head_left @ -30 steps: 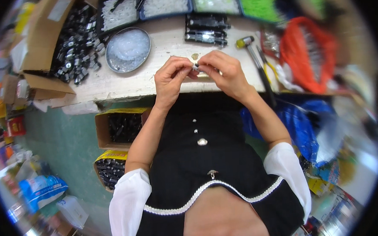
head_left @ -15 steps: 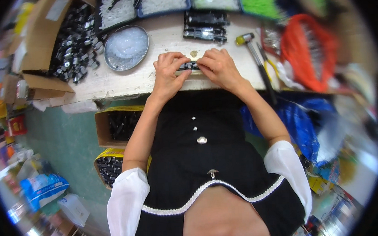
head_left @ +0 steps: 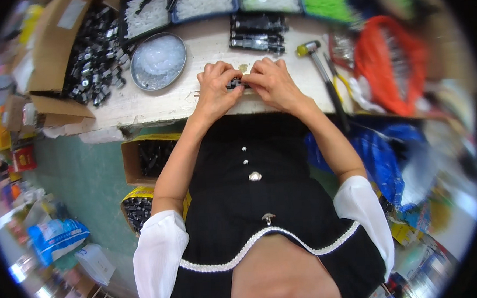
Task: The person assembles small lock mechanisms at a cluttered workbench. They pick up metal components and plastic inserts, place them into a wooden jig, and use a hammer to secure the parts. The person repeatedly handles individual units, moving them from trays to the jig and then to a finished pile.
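Note:
Near the front edge of the white workbench [head_left: 201,46], both hands close around a small black and silver part [head_left: 234,83]. My left hand [head_left: 215,89] pinches its left side between thumb and fingers. From the other side, my right hand [head_left: 271,82] grips the right end with bent fingers. Most of the part is hidden by the fingers, so its exact kind cannot be made out. Beyond the hands lie several similar long black parts [head_left: 256,42] in a stack. A round metal dish [head_left: 160,87] holding a whitish, translucent substance stands to the left.
Loose black and silver pieces [head_left: 91,70] spill from a cardboard box [head_left: 55,42] at left. Trays of white and green small parts [head_left: 325,1] line the back. A hammer [head_left: 323,71], yellow-handled pliers [head_left: 345,87] and a red bag [head_left: 388,65] lie right. Boxes of parts [head_left: 139,211] stand below the bench.
My hands have shifted slightly, and the fingers now cover more of the black and silver part. A thin edge shows beside my left wrist. The bench items stay in place.

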`<move>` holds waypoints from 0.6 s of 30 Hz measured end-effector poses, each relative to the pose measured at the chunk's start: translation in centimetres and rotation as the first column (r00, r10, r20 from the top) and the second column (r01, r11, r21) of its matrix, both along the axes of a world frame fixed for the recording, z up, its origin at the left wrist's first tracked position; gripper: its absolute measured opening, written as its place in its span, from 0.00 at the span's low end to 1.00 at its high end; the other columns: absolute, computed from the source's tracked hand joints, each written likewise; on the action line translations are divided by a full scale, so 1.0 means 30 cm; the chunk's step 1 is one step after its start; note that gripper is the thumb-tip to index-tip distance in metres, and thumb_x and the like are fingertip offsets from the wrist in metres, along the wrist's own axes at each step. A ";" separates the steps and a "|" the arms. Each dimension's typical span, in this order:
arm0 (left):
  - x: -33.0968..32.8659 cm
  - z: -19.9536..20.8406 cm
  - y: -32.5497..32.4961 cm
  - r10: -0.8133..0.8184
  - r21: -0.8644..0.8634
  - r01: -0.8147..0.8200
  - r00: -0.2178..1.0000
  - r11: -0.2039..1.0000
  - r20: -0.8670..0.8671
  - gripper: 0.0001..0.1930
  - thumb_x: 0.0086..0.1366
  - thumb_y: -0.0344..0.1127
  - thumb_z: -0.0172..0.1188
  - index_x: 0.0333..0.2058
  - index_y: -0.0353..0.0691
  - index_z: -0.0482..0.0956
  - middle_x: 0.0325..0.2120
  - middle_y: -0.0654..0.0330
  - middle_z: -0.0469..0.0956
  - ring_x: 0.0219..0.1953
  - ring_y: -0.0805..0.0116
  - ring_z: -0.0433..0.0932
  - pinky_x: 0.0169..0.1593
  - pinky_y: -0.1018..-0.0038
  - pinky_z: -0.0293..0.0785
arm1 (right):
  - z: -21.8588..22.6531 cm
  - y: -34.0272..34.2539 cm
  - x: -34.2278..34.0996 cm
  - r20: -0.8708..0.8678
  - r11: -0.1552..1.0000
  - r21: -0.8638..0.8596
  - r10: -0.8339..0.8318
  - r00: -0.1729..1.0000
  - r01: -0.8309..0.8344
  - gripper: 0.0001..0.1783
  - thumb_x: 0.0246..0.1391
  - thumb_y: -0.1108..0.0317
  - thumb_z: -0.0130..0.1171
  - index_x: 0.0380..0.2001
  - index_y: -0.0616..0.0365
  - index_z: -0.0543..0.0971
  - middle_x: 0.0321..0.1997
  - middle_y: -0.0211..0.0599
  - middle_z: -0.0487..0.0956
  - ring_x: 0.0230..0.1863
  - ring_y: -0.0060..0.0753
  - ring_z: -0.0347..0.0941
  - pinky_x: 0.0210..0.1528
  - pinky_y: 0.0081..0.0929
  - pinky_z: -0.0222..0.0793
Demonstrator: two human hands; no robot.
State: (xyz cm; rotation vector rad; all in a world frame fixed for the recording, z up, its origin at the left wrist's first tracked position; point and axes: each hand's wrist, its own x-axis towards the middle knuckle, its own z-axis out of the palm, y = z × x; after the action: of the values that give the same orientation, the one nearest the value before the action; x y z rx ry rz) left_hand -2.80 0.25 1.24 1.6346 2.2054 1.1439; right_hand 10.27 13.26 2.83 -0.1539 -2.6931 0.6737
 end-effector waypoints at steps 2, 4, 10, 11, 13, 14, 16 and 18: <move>0.001 0.009 0.004 0.003 -0.026 -0.004 1.000 1.000 -0.023 0.11 0.45 0.33 0.63 0.31 0.44 0.78 0.34 0.64 0.72 0.42 0.64 0.67 0.46 0.67 0.56 | -0.003 0.006 0.003 -0.017 0.999 -0.030 -0.011 1.000 0.011 0.09 0.45 0.71 0.57 0.32 0.50 0.79 0.29 0.28 0.71 0.36 0.31 0.66 0.37 0.33 0.52; -0.001 0.015 0.007 -0.011 -0.037 0.009 0.998 0.999 -0.056 0.10 0.45 0.33 0.62 0.30 0.44 0.78 0.34 0.64 0.72 0.41 0.64 0.67 0.45 0.67 0.56 | -0.001 0.014 0.014 -0.027 0.999 -0.044 -0.025 0.999 0.024 0.09 0.44 0.72 0.58 0.32 0.52 0.79 0.29 0.28 0.72 0.36 0.31 0.66 0.37 0.31 0.51; -0.019 0.138 0.068 -0.265 -0.348 0.147 0.909 0.926 -0.323 0.09 0.45 0.35 0.62 0.28 0.43 0.77 0.31 0.62 0.72 0.39 0.61 0.68 0.43 0.65 0.56 | 0.004 0.155 0.106 -0.077 0.988 -0.004 -0.156 0.985 0.156 0.08 0.46 0.73 0.57 0.32 0.55 0.79 0.29 0.31 0.72 0.35 0.34 0.67 0.35 0.30 0.54; -0.018 0.156 0.080 -0.311 -0.425 0.150 0.887 0.893 -0.341 0.09 0.45 0.35 0.62 0.28 0.42 0.78 0.30 0.62 0.73 0.39 0.61 0.68 0.43 0.64 0.55 | 0.010 0.183 0.127 -0.082 0.983 -0.033 -0.182 0.980 0.179 0.07 0.46 0.74 0.56 0.32 0.57 0.79 0.29 0.35 0.72 0.35 0.36 0.67 0.35 0.32 0.58; -0.020 0.197 0.121 -0.409 -0.562 0.149 0.833 0.814 -0.372 0.09 0.45 0.36 0.63 0.28 0.42 0.78 0.29 0.60 0.73 0.39 0.61 0.68 0.43 0.64 0.55 | 0.004 0.255 0.184 -0.149 0.969 -0.041 -0.246 0.958 0.242 0.07 0.47 0.75 0.55 0.31 0.59 0.78 0.29 0.38 0.72 0.34 0.40 0.69 0.35 0.34 0.62; -0.023 0.231 0.155 -0.465 -0.591 0.216 0.830 0.777 -0.309 0.11 0.45 0.37 0.64 0.28 0.41 0.79 0.28 0.58 0.73 0.38 0.59 0.70 0.43 0.63 0.58 | 0.014 0.293 0.216 -0.141 0.949 -0.070 -0.315 0.939 0.308 0.07 0.47 0.75 0.55 0.31 0.60 0.78 0.29 0.39 0.72 0.35 0.41 0.69 0.36 0.34 0.63; -0.024 0.253 0.244 -0.477 -0.485 0.315 0.841 0.816 -0.256 0.09 0.45 0.38 0.63 0.26 0.40 0.79 0.27 0.56 0.75 0.37 0.56 0.72 0.41 0.60 0.61 | 0.020 0.353 0.271 -0.122 0.896 -0.141 -0.438 0.891 0.421 0.07 0.48 0.74 0.54 0.31 0.61 0.78 0.30 0.42 0.72 0.35 0.44 0.70 0.38 0.34 0.65; -0.014 0.266 0.387 -0.495 -0.383 0.385 0.832 0.840 -0.250 0.11 0.46 0.40 0.63 0.25 0.40 0.79 0.27 0.53 0.76 0.34 0.53 0.75 0.36 0.59 0.66 | -0.001 0.432 0.324 -0.080 0.814 -0.055 -0.581 0.810 0.579 0.08 0.47 0.74 0.53 0.32 0.61 0.78 0.31 0.45 0.73 0.36 0.47 0.71 0.39 0.38 0.66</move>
State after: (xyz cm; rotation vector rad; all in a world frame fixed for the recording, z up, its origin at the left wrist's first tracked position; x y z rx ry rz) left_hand -3.23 11.88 9.22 2.1563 1.8765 0.3760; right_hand 19.98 26.22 2.81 -0.8918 -2.3462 0.5020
